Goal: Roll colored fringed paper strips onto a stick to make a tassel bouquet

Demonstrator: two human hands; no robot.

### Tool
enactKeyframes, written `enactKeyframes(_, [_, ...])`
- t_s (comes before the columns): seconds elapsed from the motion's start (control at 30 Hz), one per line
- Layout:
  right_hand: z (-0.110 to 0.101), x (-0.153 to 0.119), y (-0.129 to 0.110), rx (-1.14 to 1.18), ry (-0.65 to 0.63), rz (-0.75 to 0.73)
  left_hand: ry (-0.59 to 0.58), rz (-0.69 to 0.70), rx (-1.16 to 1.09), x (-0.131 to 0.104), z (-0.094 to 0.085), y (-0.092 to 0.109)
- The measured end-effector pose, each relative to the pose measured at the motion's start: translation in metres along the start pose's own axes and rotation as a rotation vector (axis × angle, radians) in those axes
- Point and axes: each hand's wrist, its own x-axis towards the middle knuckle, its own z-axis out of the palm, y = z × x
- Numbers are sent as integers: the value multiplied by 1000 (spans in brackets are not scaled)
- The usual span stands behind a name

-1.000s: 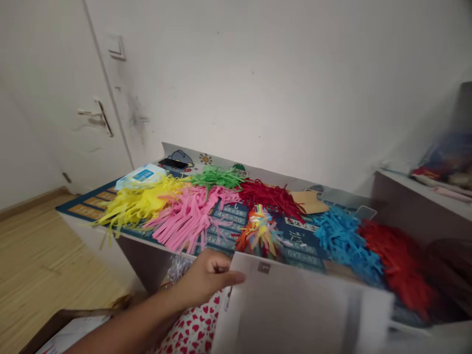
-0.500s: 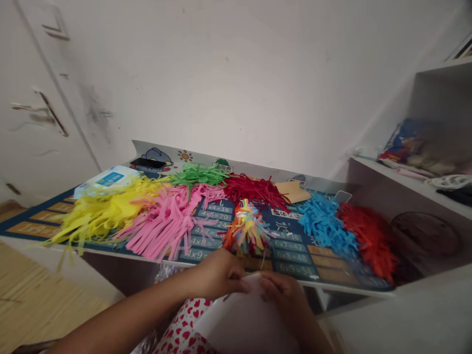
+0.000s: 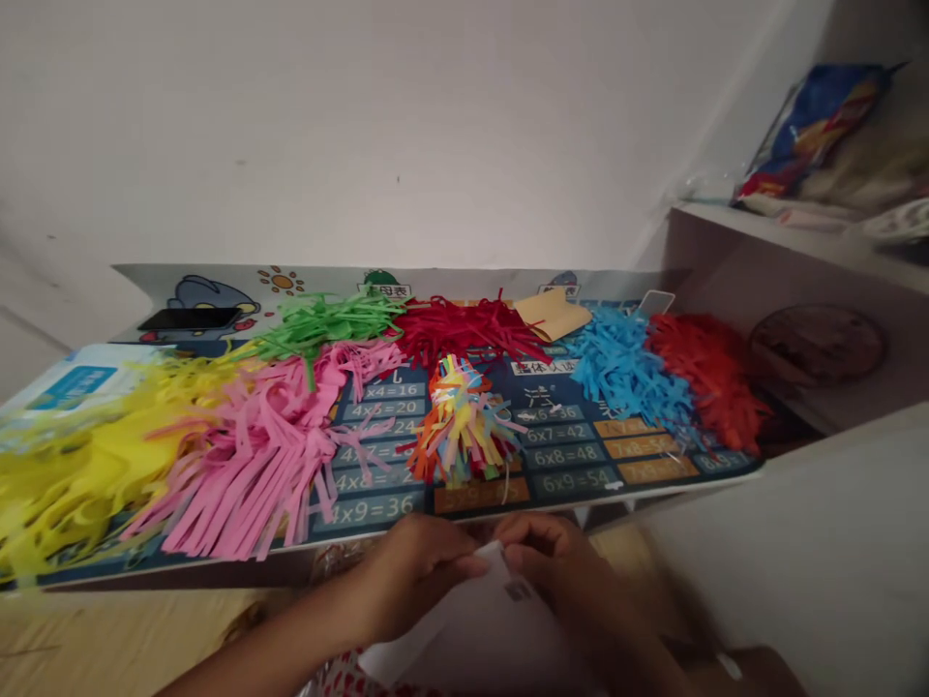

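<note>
A white sheet of paper hangs below the desk edge, over my lap. My left hand pinches its top edge from the left. At the same edge my right hand grips from the right, close to a small dark printed mark. The fingertips of both hands nearly meet there. Straight ahead on the desk stands a multicoloured paper-strip tassel, touched by neither hand. Left of it lies a heap of pink strips, and behind it are dark red strips.
Yellow strips, green strips, blue strips and red strips spread over the times-table desk mat. A phone, a white-and-blue packet and a tan paper piece lie there too. Shelving stands at right.
My view has turned rightward and come closer to the desk. Both hands keep hold of the paper's top edge, and the sheet has tilted slightly, with its printed mark now more visible.
</note>
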Motion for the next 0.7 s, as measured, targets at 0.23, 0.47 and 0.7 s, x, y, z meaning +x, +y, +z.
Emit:
enactKeyframes(0.23, [-5,1,7,-44,27,-54,-4,70,63,6,0,3])
enactKeyframes(0.47, [-1,-6,8,-148,87,-128,-13,75,269,18,1,16])
enactKeyframes(0.7, [-32,-4,-7,-130,560,-253,197,-185,10,8,-7,17])
